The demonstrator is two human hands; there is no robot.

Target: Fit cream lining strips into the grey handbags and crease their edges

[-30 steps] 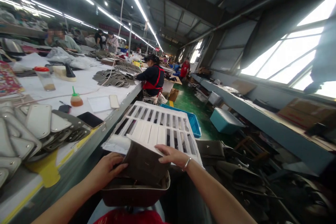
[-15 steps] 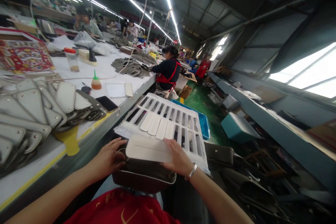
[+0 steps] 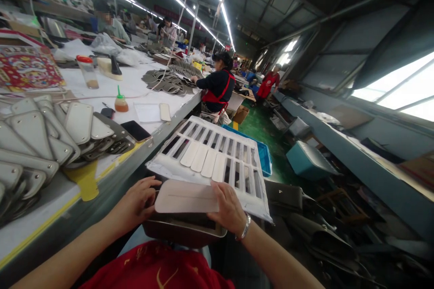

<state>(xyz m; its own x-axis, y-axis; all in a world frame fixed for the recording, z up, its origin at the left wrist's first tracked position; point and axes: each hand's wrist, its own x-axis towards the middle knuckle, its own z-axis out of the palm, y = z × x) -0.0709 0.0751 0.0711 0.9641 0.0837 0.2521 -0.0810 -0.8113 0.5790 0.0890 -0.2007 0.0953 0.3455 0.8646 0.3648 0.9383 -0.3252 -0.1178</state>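
at the box (image 3: 176, 233), the right hand (image 3: 231, 207) pinches a panel (image 3: 186, 198); left hand (image 3: 140, 201)'s grip unclear. steadying both panel ends should help.

The person wears a gold-marked red top (image 3: 144, 265) and silver bracelet (image 3: 247, 226).

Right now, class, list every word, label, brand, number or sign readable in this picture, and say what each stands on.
None can be read.
Red patterned box: characters along its top, too blurred.
Small red hanging sign: too small.
Distant worker's red apron: pale marks, too small.
Wearer's red garment: gold marks; I cannot tell whether they are lettering.
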